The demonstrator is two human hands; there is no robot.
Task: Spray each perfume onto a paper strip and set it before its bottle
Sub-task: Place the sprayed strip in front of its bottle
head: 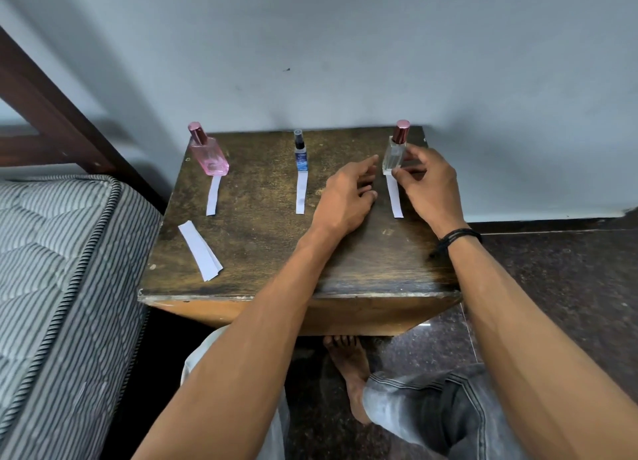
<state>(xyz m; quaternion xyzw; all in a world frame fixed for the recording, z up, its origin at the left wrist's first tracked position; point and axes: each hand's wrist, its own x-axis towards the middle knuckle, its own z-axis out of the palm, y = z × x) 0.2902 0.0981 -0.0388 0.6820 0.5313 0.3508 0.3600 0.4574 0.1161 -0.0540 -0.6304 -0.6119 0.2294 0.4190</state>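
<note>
Fingers of the right hand (423, 180) pinch the clear perfume bottle (394, 156), upright at the wooden table's (262, 249) far right behind its paper strip (394, 197). Left hand (348, 197) hovers open beside it, holding nothing.

both arms stretched forward; left hand (348, 197) flat, palm down, fingers loosely spread; right hand (426, 183) curled, fingertips pinching, black band on wrist.

A striped mattress (51, 269) lies beside the worn wooden table (262, 252), against a grey wall (345, 45).
</note>
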